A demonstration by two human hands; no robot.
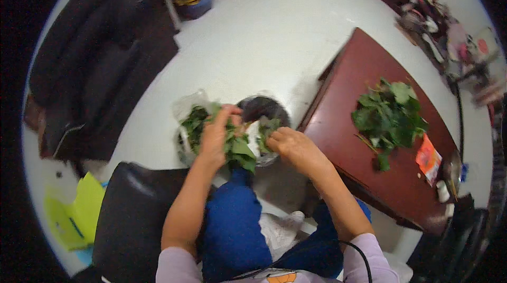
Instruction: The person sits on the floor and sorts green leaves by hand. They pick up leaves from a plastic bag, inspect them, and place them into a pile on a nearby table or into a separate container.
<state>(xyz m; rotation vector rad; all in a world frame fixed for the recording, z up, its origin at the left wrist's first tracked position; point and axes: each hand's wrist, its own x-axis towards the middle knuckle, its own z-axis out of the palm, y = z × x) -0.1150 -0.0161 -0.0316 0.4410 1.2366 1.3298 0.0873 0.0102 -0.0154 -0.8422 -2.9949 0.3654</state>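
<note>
Leafy green stems (241,152) are in my left hand (217,136), which is bent around them above my knee. My right hand (288,143) pinches a smaller leafy piece (267,130) over a round bin with a dark inside (263,109). Left of my left hand, a clear plastic bag (189,105) with more greens stands on the floor. A large heap of leafy greens (390,114) lies on the reddish-brown wooden table to the right. Both hands are somewhat blurred.
The wooden table (336,124) bears an orange packet (428,158), a metal bowl (452,168) and small white containers at its far right. A black sofa (99,57) is at the upper left, a black seat (138,211) beside my leg, and yellow-green sheets (85,207) at the lower left.
</note>
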